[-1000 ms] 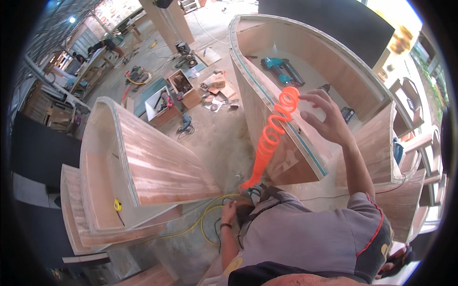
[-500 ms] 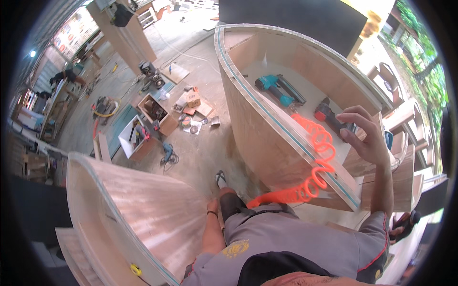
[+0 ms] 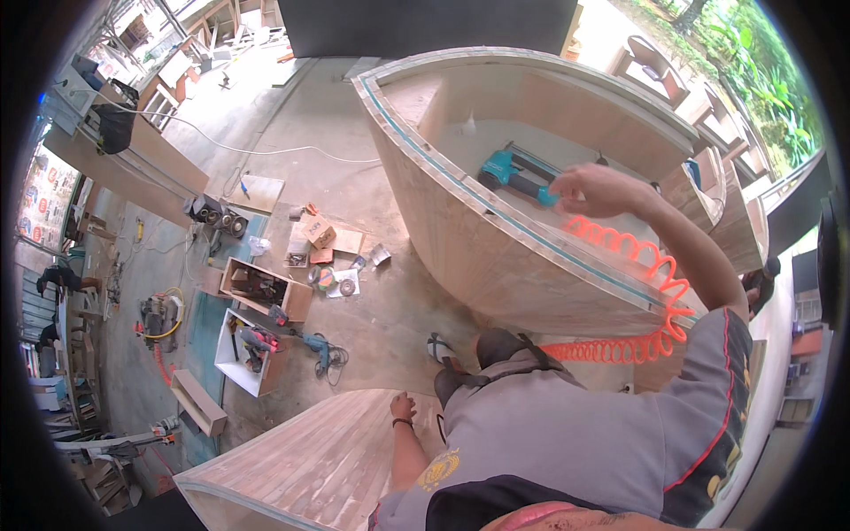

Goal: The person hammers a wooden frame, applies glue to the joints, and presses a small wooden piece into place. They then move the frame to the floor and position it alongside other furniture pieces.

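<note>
A teal and black nail gun (image 3: 512, 172) lies inside the large curved wooden cabinet (image 3: 478, 257) on my right. My right hand (image 3: 598, 190) hovers at the gun's handle end, fingers bent and apart, not closed around it. An orange coiled air hose (image 3: 660, 265) runs from beside that hand over the cabinet's rim toward my waist. Behind the hand, a drill is mostly hidden; only its dark tip (image 3: 602, 160) shows. My left hand (image 3: 403, 407) hangs low by a slatted curved wooden panel (image 3: 328, 451), fingers loosely bent, holding nothing visible. Whether it touches the panel is unclear.
On the floor at left are a wooden box (image 3: 297, 305) and a white box of tools (image 3: 232, 367), with a corded blue power tool (image 3: 320, 350) beside them. Small cartons (image 3: 319, 232) lie farther off. A pale cable (image 3: 266, 152) crosses the floor.
My right hand has moved left across the cabinet, from above the drill to the nail gun's handle end. The view has turned, and the coiled hose has shifted right.
</note>
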`<state>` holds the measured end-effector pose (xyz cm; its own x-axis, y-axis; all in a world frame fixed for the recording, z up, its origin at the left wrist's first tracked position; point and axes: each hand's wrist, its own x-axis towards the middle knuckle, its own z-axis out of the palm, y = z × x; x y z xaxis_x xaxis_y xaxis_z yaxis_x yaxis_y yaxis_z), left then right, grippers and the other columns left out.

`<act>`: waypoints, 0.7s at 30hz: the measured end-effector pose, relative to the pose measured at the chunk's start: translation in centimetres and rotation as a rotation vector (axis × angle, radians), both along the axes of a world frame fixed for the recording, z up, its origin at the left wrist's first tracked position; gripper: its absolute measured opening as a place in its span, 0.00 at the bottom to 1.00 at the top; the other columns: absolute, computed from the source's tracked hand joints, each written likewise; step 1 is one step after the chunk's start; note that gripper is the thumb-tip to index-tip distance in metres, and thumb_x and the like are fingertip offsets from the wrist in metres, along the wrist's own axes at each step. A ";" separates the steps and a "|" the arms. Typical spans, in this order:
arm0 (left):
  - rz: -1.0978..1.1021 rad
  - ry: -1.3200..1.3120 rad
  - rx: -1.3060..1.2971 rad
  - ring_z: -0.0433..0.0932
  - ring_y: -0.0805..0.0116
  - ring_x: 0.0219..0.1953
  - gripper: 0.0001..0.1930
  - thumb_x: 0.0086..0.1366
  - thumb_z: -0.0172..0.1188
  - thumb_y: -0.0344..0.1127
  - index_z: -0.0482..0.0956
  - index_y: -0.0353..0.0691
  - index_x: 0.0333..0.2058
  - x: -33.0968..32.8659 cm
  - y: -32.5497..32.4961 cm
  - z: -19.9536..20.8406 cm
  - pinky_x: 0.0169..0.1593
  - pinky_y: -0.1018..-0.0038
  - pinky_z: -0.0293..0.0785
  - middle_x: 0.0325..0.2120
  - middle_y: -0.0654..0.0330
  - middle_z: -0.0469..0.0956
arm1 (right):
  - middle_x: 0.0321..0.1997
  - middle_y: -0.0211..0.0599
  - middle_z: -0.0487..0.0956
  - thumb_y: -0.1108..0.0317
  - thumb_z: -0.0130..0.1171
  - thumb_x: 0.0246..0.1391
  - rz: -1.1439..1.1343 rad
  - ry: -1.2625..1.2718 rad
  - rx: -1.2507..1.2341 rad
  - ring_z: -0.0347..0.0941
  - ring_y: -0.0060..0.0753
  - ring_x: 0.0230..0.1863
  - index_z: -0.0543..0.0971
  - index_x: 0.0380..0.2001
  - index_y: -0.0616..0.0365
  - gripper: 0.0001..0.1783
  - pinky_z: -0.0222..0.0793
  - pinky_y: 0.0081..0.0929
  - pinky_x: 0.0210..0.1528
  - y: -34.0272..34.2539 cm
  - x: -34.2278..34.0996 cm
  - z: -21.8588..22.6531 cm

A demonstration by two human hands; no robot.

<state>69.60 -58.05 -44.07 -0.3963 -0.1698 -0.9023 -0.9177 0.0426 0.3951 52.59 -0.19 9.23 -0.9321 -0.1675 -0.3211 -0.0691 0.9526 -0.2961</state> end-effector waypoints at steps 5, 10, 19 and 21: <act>-0.040 0.011 -0.074 0.82 0.62 0.38 0.18 0.71 0.56 0.46 0.76 0.42 0.53 -4.7 -3.6 0.9 0.38 0.56 0.79 0.41 0.56 0.83 | 0.37 0.46 0.84 0.59 0.63 0.61 0.068 -0.060 -0.064 0.81 0.53 0.40 0.83 0.48 0.56 0.17 0.77 0.48 0.46 0.1 -2.1 -3.2; -0.280 0.153 -0.311 0.85 0.52 0.48 0.23 0.67 0.58 0.51 0.84 0.39 0.51 -6.6 -4.5 0.0 0.51 0.57 0.80 0.46 0.47 0.86 | 0.37 0.50 0.85 0.64 0.67 0.56 0.020 -0.081 0.017 0.81 0.51 0.36 0.84 0.34 0.61 0.11 0.77 0.45 0.42 3.7 -2.5 -7.4; -0.362 0.152 -0.392 0.79 0.45 0.59 0.29 0.66 0.55 0.57 0.85 0.41 0.53 -6.6 2.3 3.5 0.63 0.58 0.73 0.53 0.45 0.82 | 0.33 0.51 0.87 0.64 0.70 0.54 0.019 -0.167 -0.006 0.86 0.48 0.36 0.85 0.44 0.65 0.18 0.81 0.40 0.42 6.3 -7.1 -10.2; -0.289 0.148 -0.387 0.79 0.45 0.59 0.29 0.66 0.55 0.58 0.84 0.41 0.54 -6.5 3.4 4.2 0.64 0.58 0.72 0.54 0.45 0.83 | 0.32 0.49 0.86 0.65 0.69 0.55 0.082 -0.057 -0.038 0.86 0.47 0.36 0.85 0.43 0.64 0.16 0.80 0.39 0.41 5.7 -8.5 -9.8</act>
